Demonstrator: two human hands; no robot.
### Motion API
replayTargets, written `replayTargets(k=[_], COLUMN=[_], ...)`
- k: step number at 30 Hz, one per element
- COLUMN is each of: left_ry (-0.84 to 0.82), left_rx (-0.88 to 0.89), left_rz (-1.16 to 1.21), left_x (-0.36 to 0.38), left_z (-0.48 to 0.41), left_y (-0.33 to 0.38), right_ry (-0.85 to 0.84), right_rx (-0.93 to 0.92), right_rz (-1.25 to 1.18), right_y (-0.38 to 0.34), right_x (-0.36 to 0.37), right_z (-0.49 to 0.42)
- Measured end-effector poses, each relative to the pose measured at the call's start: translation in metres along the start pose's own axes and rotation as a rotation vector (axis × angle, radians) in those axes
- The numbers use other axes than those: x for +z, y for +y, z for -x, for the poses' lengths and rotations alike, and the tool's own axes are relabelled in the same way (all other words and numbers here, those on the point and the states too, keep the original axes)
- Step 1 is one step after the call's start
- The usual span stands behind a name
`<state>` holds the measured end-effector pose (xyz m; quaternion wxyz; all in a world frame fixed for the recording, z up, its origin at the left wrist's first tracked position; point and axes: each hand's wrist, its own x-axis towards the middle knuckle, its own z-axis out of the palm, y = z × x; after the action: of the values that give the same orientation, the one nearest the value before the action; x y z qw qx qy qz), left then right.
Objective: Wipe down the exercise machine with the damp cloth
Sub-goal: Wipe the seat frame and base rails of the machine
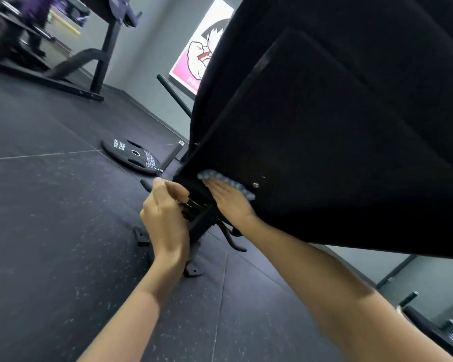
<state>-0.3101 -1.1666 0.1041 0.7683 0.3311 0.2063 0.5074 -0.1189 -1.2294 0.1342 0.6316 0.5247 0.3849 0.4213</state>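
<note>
Head view: right hand (229, 202), fingers flat together, pressing blue cloth (226, 180) against black machine panel (324, 152)'s lower edge; left hand (165, 215) curled around frame bars (194, 205) beside it.

Beyond the left hand (165, 212), a weight plate (134, 156) on the floor is showing "20KG"; its other lettering is staying illegible.
</note>
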Motion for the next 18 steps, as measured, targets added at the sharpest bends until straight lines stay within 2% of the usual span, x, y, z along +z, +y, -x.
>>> replayTargets(k=[2,4,5,6,8,11,12,15,16,18], left_ry=[0.015,0.025,0.024,0.020,0.010,-0.022,-0.035,-0.065,-0.062,-0.046], left_rx=[0.004,-0.010,-0.018,-0.026,-0.027,-0.019,-0.024,-0.058,-0.063,-0.084], left_rz=[-0.009,-0.008,-0.002,0.003,-0.001,-0.004,-0.014,-0.031,-0.041,-0.046], left_x=[-0.002,0.000,0.001,0.004,0.010,0.015,0.015,0.011,0.009,0.006], left_z=[-0.005,-0.009,-0.010,-0.011,-0.011,-0.004,-0.001,0.001,-0.001,-0.006], left_y=[0.001,0.001,0.000,0.001,0.003,0.002,0.002,-0.003,-0.004,-0.007], right_ry=[0.293,0.585,0.649,0.666,0.507,-0.089,-0.141,-0.070,0.061,0.439], right_rx=[0.144,0.306,0.409,0.495,0.473,0.099,0.074,0.177,0.277,0.551], right_rz=[-0.298,-0.354,-0.318,-0.256,-0.155,-0.080,-0.082,-0.153,-0.178,-0.177], right_y=[0.014,0.032,0.039,0.044,0.033,-0.004,-0.011,0.002,0.013,0.041], right_x=[-0.019,-0.043,-0.047,-0.046,-0.030,0.007,0.012,-0.008,-0.021,-0.051], right_z=[-0.004,0.009,0.019,0.029,0.040,0.041,0.036,0.050,0.064,0.097])
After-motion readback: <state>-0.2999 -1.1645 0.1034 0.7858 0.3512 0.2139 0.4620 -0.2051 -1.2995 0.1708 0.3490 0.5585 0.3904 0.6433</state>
